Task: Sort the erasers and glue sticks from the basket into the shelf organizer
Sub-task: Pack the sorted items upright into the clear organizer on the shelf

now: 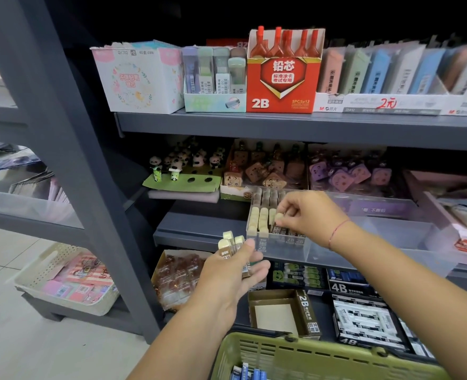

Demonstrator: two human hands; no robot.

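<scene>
Right hand [306, 215]: thumb and fingertips pinch one cream eraser [279, 216] over the right end of the filled rows.
Left hand [235, 272]: nearer and lower left, fingers curled round a bundle of erasers [228, 244], cream ends up and brown sleeves down.
Key relation: the pinched piece stands upright, its long axis matching its neighbours, and the gap it belongs in seems to lie straight below it. The right hand is the one at the slot. The bundle waits just near-left of the front wall, so each next piece looks like a short pass right and away.
Clear organizer [364, 242]: on the middle shelf. Its left section holds standing erasers [262, 218] packed in rows. From here the sections to the right show only plastic.
Green basket [309, 349]: at the near edge, under both arms. Blue items [250, 373] lie inside, too cropped to tell whether they are glue sticks.
2B box [279, 311]: brown card, open, on the lower shelf between basket and organizer, its pale floor showing.
Stage: eraser filling looks well along, with the handful still to go.
</scene>
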